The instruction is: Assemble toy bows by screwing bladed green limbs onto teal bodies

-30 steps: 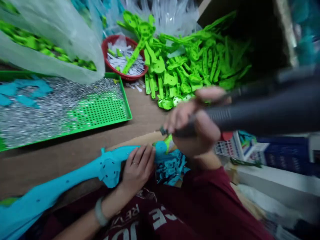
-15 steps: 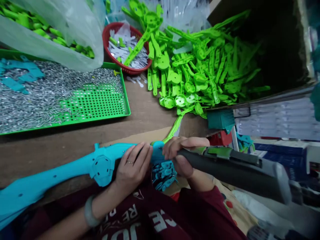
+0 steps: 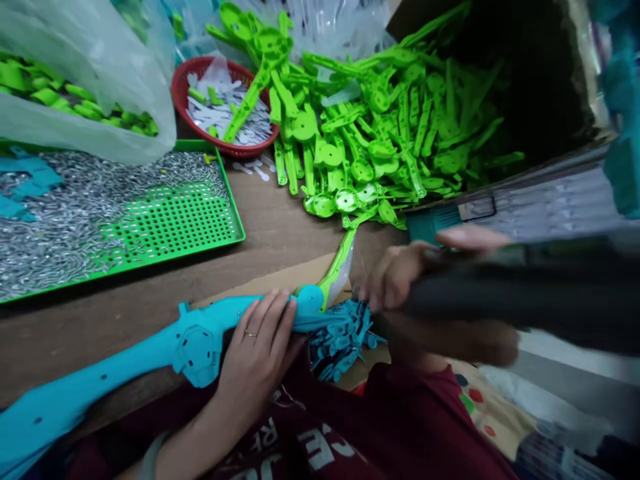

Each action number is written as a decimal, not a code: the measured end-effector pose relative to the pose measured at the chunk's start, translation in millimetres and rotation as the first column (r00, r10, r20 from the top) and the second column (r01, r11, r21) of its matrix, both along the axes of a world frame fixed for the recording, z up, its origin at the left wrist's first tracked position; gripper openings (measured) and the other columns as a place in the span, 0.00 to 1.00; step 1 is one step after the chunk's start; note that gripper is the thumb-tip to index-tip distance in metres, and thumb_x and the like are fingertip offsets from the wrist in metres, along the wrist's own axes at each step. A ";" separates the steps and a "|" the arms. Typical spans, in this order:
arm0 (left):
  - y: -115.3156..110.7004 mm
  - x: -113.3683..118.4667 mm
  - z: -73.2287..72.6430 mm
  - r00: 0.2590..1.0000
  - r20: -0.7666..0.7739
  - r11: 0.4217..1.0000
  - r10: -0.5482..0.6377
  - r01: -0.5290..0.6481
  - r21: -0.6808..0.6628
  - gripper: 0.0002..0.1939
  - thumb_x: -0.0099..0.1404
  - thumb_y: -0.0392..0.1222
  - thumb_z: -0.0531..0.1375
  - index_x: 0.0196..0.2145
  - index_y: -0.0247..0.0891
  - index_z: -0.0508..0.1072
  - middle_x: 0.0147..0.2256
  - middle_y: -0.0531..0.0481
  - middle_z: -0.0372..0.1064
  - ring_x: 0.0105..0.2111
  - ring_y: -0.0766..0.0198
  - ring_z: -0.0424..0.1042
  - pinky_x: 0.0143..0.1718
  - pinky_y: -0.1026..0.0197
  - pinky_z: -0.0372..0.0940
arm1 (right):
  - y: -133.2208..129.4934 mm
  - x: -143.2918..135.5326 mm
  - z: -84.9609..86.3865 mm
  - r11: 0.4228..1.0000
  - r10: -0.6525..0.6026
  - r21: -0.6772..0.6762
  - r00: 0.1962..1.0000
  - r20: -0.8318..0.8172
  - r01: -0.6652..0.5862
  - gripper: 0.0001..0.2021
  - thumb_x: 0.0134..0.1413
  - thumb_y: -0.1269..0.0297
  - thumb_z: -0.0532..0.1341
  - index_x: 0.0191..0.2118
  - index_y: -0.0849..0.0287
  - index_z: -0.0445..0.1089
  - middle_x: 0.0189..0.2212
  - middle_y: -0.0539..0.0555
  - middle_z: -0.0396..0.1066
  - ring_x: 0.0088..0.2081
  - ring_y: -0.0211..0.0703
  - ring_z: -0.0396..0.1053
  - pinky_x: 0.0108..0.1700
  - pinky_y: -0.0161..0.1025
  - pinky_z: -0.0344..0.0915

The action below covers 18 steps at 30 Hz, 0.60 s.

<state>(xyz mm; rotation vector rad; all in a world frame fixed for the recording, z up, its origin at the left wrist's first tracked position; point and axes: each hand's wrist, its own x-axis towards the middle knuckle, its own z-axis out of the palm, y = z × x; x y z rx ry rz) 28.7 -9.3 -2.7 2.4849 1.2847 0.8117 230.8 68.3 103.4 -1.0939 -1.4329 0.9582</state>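
My left hand [image 3: 260, 347] lies over the long blue plastic toy gun [image 3: 200, 337], its fingers wrapped across the narrow part. The toy stretches from the lower left to the middle, with a six-sided housing along it. At its right end, a bright green curved piece [image 3: 339, 267] with a translucent part sticks up beside the rounded blue end. My right hand [image 3: 400, 277] grips a black electric screwdriver [image 3: 515, 293], smeared by motion. Its tip end points left, apart from the toy. Below lies a heap of small blue plastic parts [image 3: 343, 340].
A green perforated tray [image 3: 170, 220] holds many screws and a few blue parts. Behind it are a plastic bag [image 3: 125, 127] of green pieces and a red basket [image 3: 183, 97] of pale pieces. Green parts [image 3: 360, 160] spill from a cardboard box [image 3: 545, 100] at the right.
My right hand has drawn the electric screwdriver right, away from the toy gun's end, uncovering the green curved piece. My left hand stays on the toy. The view has shifted slightly.
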 end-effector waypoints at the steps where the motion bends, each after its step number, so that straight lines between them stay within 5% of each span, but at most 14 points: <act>1: 0.6 -3.6 5.9 1.000 -0.005 1.000 -0.022 0.022 -0.019 0.24 0.69 0.39 0.61 0.59 0.24 0.67 0.58 0.29 0.69 0.60 0.42 0.67 0.60 0.43 0.62 | 6.7 1.9 1.2 1.000 0.000 0.018 0.999 -0.034 0.000 0.25 0.51 0.38 0.65 0.49 0.45 0.66 0.20 0.44 0.67 0.19 0.42 0.67 0.22 0.42 0.67; 5: 7.1 -13.5 22.3 0.997 -0.045 0.998 -0.059 0.058 -0.019 0.24 0.69 0.38 0.61 0.59 0.23 0.66 0.58 0.28 0.67 0.60 0.40 0.66 0.59 0.40 0.63 | 34.2 8.2 9.0 0.998 0.036 -0.040 0.995 -0.093 -0.040 0.20 0.50 0.54 0.69 0.49 0.47 0.70 0.26 0.48 0.72 0.26 0.44 0.70 0.32 0.45 0.69; 8: 14.6 -14.4 25.1 0.994 -0.086 0.997 -0.063 0.060 -0.041 0.23 0.70 0.42 0.59 0.58 0.25 0.67 0.57 0.28 0.68 0.59 0.39 0.66 0.58 0.39 0.65 | 43.0 12.7 23.1 0.997 0.068 -0.032 0.991 -0.113 -0.072 0.25 0.44 0.43 0.68 0.48 0.48 0.74 0.24 0.49 0.69 0.25 0.46 0.67 0.30 0.46 0.67; 13: 19.9 -21.7 21.1 0.991 -0.125 0.997 -0.045 0.036 -0.070 0.23 0.71 0.45 0.57 0.58 0.28 0.68 0.57 0.30 0.69 0.58 0.39 0.68 0.58 0.38 0.64 | 36.5 14.0 40.3 0.999 -0.022 -0.037 0.991 -0.135 0.017 0.41 0.49 0.20 0.43 0.37 0.52 0.76 0.16 0.50 0.57 0.17 0.42 0.59 0.18 0.43 0.58; 18: 15.7 -29.6 10.8 0.990 -0.134 0.996 -0.044 0.034 -0.080 0.21 0.71 0.45 0.57 0.57 0.30 0.70 0.55 0.32 0.71 0.55 0.41 0.70 0.58 0.38 0.63 | 17.6 -2.3 20.0 0.999 0.016 -0.045 0.989 -0.144 -0.023 0.42 0.44 0.19 0.48 0.42 0.52 0.73 0.14 0.46 0.54 0.15 0.40 0.57 0.18 0.42 0.58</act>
